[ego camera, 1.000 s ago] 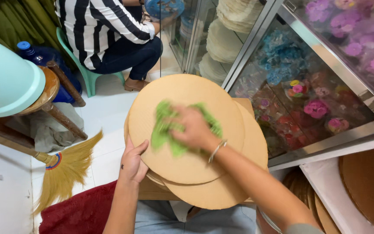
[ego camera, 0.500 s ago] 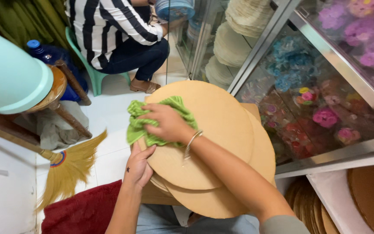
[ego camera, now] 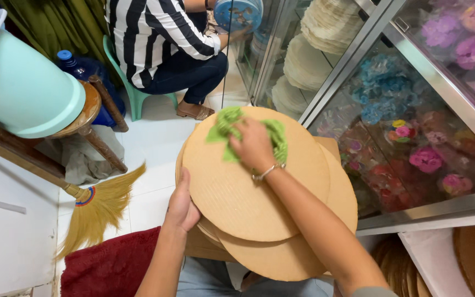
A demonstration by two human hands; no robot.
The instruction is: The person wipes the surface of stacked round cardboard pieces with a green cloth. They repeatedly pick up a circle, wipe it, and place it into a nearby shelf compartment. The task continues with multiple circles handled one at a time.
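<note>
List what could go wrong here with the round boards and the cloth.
1. The top board lies offset on the stack, steadied only by the left hand at its rim; a hard wipe might slide it off.
2. The right hand presses the green cloth near the far edge, close to the glass cabinet; a long stroke could knock it.
3. A slipping board might hit the seated person just beyond.
</note>
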